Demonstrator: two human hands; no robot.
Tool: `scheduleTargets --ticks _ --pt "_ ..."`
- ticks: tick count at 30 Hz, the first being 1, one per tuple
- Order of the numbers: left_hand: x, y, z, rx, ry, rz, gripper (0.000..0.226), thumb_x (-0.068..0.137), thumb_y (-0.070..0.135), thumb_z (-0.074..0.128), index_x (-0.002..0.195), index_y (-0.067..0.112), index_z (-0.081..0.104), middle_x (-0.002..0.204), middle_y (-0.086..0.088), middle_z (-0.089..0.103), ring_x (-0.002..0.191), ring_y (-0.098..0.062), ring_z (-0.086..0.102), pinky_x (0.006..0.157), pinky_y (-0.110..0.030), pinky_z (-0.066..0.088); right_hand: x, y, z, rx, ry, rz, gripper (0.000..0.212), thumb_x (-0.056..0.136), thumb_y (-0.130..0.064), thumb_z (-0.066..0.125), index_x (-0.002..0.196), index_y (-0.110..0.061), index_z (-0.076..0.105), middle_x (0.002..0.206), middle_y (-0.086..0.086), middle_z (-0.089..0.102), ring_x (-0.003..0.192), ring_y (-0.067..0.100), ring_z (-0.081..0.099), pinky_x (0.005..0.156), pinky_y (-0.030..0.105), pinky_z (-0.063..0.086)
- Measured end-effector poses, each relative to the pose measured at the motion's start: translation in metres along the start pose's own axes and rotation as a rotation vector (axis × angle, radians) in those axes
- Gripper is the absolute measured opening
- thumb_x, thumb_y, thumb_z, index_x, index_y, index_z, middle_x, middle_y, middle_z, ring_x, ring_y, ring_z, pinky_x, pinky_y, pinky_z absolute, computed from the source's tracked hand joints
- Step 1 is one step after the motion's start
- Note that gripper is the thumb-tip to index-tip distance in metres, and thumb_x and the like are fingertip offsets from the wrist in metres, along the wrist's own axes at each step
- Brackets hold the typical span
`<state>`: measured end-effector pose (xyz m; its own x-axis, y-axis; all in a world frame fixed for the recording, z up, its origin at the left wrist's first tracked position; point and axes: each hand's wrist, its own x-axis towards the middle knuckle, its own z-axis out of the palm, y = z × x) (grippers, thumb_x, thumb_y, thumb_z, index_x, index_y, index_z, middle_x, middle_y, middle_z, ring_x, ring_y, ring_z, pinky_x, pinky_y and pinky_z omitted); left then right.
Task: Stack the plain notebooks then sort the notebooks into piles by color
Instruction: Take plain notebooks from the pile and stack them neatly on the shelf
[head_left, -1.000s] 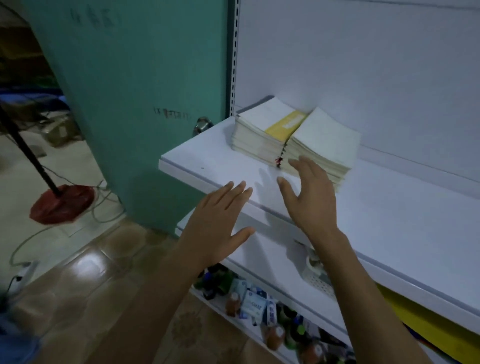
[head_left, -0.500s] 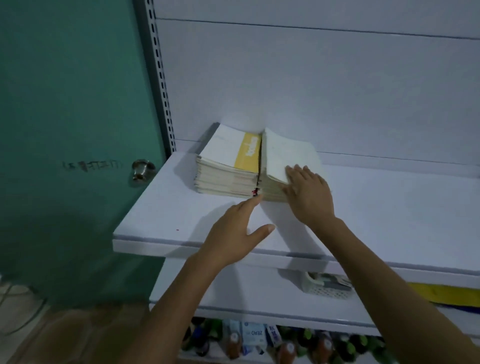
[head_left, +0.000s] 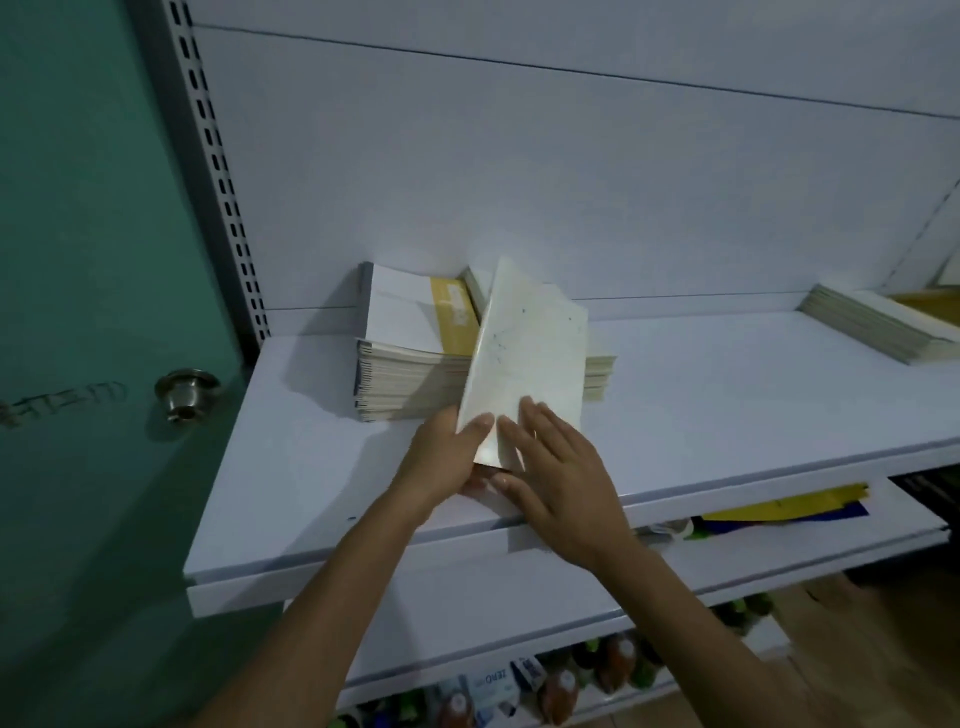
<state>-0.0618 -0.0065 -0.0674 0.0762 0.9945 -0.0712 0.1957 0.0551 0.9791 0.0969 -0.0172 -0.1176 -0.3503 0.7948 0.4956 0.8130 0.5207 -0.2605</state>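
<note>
plain notebook (head_left: 524, 364) held up at a slant over the white shelf (head_left: 727, 405), far edge raised, near corner low between both hands, pale cover faintly speckled. at far left, a green door (head_left: 78, 260) with a round metal knob (head_left: 187, 395) and some dark writing beside it. next, the slotted upright (head_left: 223, 171) of the shelving, against a white back panel. then a tall stack of notebooks (head_left: 410, 369) at the back left of the shelf, top cover white with a yellow band (head_left: 457, 317) along its right side. just beside it, a second stack (head_left: 597, 371), mostly hidden behind the lifted notebook, with only its right edge and a little of its back corner showing. left hand (head_left: 447, 457) pinching the lifted notebook at its near left corner, thumb on top of the cover, fingers underneath. right hand (head_left: 561, 478) laid on the same cover with fingers straight and flat, not curled round it; thumb down by the near edge, unclear whether tucked under. both forearms reaching up from the bottom of the view. well apart, at the far right end of the shelf, another low stack of notebooks (head_left: 872, 327), lying askew. on the shelf below, right of the arms, yellow and blue sheets (head_left: 789, 509). lower down, a row of bottles (head_left: 561, 691) and a small box (head_left: 491, 686) with blue print.
</note>
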Motion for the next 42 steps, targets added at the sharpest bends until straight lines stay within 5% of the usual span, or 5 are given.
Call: scheduleTargets --ticks 7,15,23,29,42 --pt "0.001 -0.027 -0.043 -0.177 0.268 0.07 0.024 0.098 0.025 0.047 0.118 0.014 0.053 0.099 -0.011 0.068 0.065 -0.021 0.069 0.038 -0.019 0.039 0.061 0.008 -0.025 0.117 0.327 0.214 0.047 0.091 -0.003 0.049 0.137 -0.01 0.044 0.146 0.009 0.042 0.133 0.025 0.041 0.108 0.04 0.038" --pt "0.0 -0.027 -0.044 -0.26 0.213 0.096 0.021 0.099 0.026 0.045 0.116 0.016 0.052 0.088 -0.004 0.067 0.05 -0.017 0.063 0.039 -0.02 0.037 0.089 0.041 -0.009 -0.131 -0.111 0.224 0.082 0.083 -0.054 0.051 0.149 -0.013 0.025 0.153 0.009 0.032 0.143 0.027 0.025 0.115 0.041 0.017" --pt "0.003 -0.027 -0.044 -0.287 0.189 0.108 0.017 0.099 0.024 0.045 0.113 0.019 0.051 0.09 -0.004 0.067 0.049 -0.017 0.063 0.042 -0.02 0.042 0.095 0.02 -0.043 0.162 0.431 0.457 0.031 0.102 -0.035 0.035 0.088 -0.015 0.055 0.061 -0.009 0.049 0.057 0.014 0.046 0.055 0.028 0.032" --pt "-0.002 -0.02 -0.043 -0.376 0.216 0.107 0.022 0.097 0.027 0.048 0.11 0.013 0.059 0.078 -0.004 0.069 0.055 -0.017 0.066 0.043 -0.023 0.048 0.06 -0.044 0.001 -0.025 0.369 -0.09 0.042 0.1 -0.039 0.038 0.129 -0.016 0.058 0.126 0.006 0.062 0.117 0.019 0.058 0.092 0.03 0.05" --pt "-0.001 -0.03 -0.04 -0.329 0.207 0.155 0.027 0.077 0.043 0.062 0.098 0.028 0.059 0.09 0.006 0.068 0.077 -0.001 0.067 0.058 -0.016 0.052 0.038 -0.045 0.04 -0.055 0.37 -0.206 0.037 0.1 -0.035 0.042 0.128 -0.014 0.055 0.131 0.005 0.057 0.128 0.022 0.049 0.104 0.033 0.043"
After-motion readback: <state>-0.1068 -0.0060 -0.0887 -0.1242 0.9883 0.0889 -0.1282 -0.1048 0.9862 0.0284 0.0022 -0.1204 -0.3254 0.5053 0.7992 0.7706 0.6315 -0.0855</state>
